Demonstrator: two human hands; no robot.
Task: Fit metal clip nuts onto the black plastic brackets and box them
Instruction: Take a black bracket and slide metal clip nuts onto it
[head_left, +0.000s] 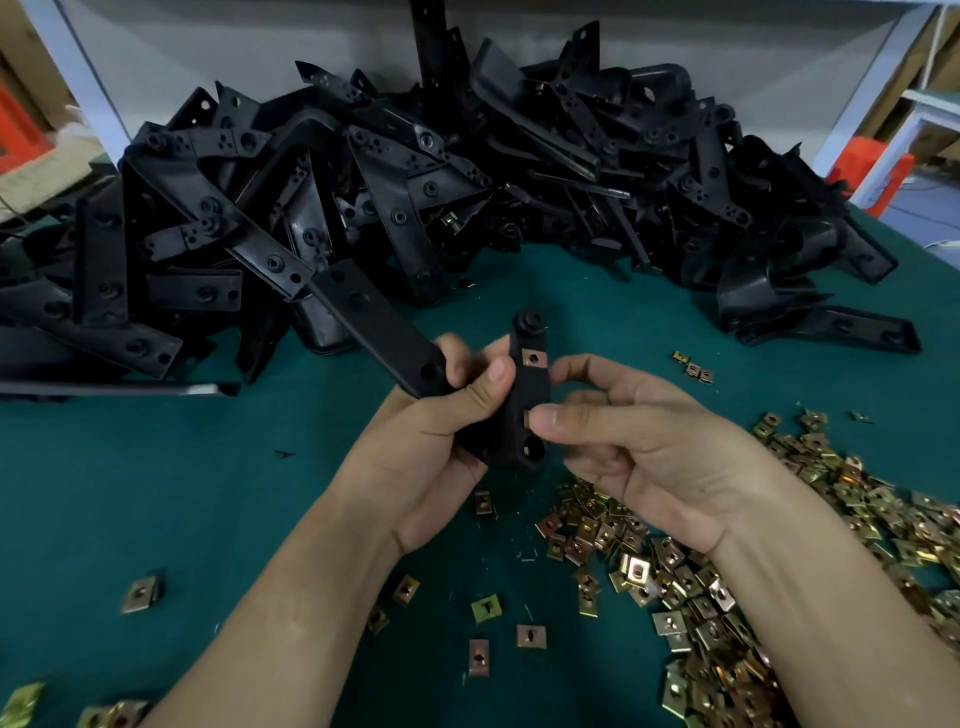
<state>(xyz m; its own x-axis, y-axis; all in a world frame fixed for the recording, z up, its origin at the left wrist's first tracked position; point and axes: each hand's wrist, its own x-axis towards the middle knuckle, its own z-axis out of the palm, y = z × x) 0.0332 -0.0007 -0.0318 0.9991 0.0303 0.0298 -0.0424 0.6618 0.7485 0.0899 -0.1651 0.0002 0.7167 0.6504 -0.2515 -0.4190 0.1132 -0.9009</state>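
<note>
Glossy black heap of brackets (415, 182) at twelve o'clock, on a plain teal-green table cover (156, 493). At centre, a matt black held bracket (524, 405) with a coppery fitted clip nut (533, 357). Brassy gold and copper clip nuts (727, 597) at four o'clock. Orange-red crate (18, 130) at ten o'clock.

Black bracket (524, 410) in both hands — left hand (436, 436), right hand (639, 447) — over green table (156, 493).
</note>
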